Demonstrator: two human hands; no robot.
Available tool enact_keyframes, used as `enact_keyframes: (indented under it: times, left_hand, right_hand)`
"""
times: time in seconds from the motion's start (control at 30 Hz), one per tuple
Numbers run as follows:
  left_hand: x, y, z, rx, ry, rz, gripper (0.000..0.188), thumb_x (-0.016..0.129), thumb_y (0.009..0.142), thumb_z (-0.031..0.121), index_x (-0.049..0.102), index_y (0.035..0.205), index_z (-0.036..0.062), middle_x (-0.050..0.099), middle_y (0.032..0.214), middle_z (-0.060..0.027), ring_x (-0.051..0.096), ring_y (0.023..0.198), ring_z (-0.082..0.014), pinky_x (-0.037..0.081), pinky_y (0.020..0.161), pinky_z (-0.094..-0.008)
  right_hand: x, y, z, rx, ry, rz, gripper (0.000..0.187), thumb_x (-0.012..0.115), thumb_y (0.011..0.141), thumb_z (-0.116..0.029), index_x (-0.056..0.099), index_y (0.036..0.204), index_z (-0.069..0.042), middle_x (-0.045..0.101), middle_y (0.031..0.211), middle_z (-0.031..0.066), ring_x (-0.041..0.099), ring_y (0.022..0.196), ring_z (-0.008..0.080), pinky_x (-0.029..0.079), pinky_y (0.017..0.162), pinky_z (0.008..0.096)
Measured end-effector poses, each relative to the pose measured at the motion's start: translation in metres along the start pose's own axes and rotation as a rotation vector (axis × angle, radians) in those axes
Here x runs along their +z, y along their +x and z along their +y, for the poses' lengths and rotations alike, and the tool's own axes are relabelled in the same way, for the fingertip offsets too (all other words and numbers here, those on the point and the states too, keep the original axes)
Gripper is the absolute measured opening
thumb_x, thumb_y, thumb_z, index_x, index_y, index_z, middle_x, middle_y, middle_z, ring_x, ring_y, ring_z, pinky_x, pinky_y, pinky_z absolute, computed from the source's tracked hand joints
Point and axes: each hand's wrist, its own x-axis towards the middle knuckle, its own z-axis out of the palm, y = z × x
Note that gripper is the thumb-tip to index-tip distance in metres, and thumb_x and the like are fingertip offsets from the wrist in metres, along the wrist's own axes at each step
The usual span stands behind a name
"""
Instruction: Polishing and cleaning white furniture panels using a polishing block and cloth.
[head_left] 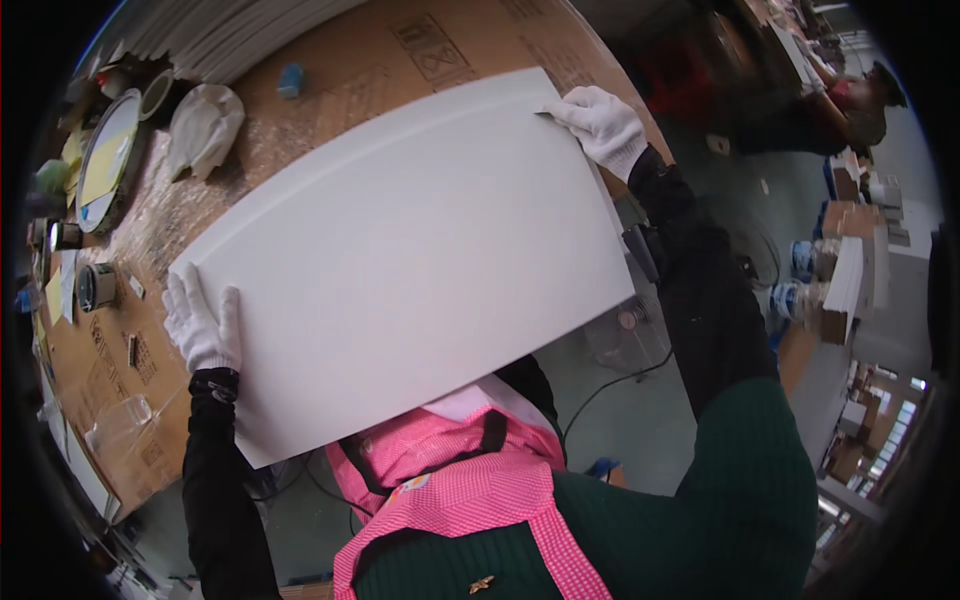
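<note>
A large white panel (420,250) lies tilted in front of me, its far long edge curved with a raised band along it. It rests over the cardboard-covered table and reaches back toward my body. My left hand (203,320), in a white glove, lies at the panel's left edge with fingers stretched and spread. At the far right corner, my right hand (603,128), also gloved in white, is closed with fingers bent. Between its fingertips and the panel shows a small thin dark piece (544,114), whose kind I cannot make out.
Brown cardboard (340,90) covers the table. A blue block (290,81), a white cloth (205,130), an oval tray (108,160) and a dark tin (96,287) stand on it. A cable (610,382) hangs at the right. Another person (850,110) stands at the far right.
</note>
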Motion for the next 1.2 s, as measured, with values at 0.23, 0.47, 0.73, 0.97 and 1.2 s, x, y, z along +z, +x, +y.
enact_keyframes:
  times: [0.23,0.47,0.73,0.97,1.2]
  left_hand:
    - [0.012,0.004,-0.004,0.022,0.021,0.008,0.076,0.047,0.096,0.058,0.03,0.155,0.0132,0.026,0.159,-0.0225,0.026,0.145,-0.044,0.021,0.117,-0.0504]
    - [0.015,0.006,-0.008,0.019,0.082,0.016,0.077,0.044,0.096,0.059,0.029,0.155,0.0126,0.026,0.159,-0.0226,0.026,0.144,-0.0442,0.023,0.116,-0.0505]
    - [0.013,0.017,-0.029,-0.137,-0.113,-0.026,0.087,0.055,0.089,0.063,0.033,0.152,0.0068,0.027,0.157,-0.0258,0.029,0.143,-0.043,0.024,0.117,-0.0488]
    - [0.015,0.009,-0.054,-0.381,-0.382,-0.09,0.086,0.067,0.084,0.055,0.04,0.146,0.0019,0.05,0.142,-0.0246,0.051,0.129,-0.0382,0.038,0.11,-0.0413]
    - [0.022,0.051,-0.085,-0.409,-0.609,-0.208,0.072,0.068,0.087,0.057,0.062,0.127,-0.0023,0.069,0.112,-0.0191,0.063,0.108,-0.028,0.045,0.095,-0.0361]
  right_hand:
    - [-0.04,-0.111,-0.047,-0.047,0.24,-0.069,0.032,0.063,0.078,0.002,0.071,0.108,-0.006,0.064,0.077,0.0116,0.062,0.067,0.0297,0.049,0.06,0.038]
    - [-0.082,-0.255,-0.122,0.144,0.314,-0.159,0.026,0.063,0.078,0.0,0.069,0.102,-0.005,0.061,0.077,0.0085,0.06,0.068,0.0289,0.049,0.062,0.0377]
    - [-0.058,-0.182,-0.132,0.963,0.565,0.191,0.02,0.057,0.098,-0.02,0.062,0.097,-0.001,0.066,0.081,0.0107,0.064,0.07,0.0212,0.049,0.065,0.0347]
    - [-0.066,-0.207,-0.183,1.065,0.586,-0.092,0.029,0.058,0.096,-0.025,0.057,0.082,0.001,0.06,0.071,0.0179,0.057,0.064,0.029,0.044,0.062,0.0386]
    - [-0.071,-0.17,-0.213,0.595,0.481,0.045,0.022,0.066,0.08,-0.011,0.054,0.092,0.003,0.055,0.084,0.0183,0.056,0.078,0.0343,0.046,0.07,0.0375]
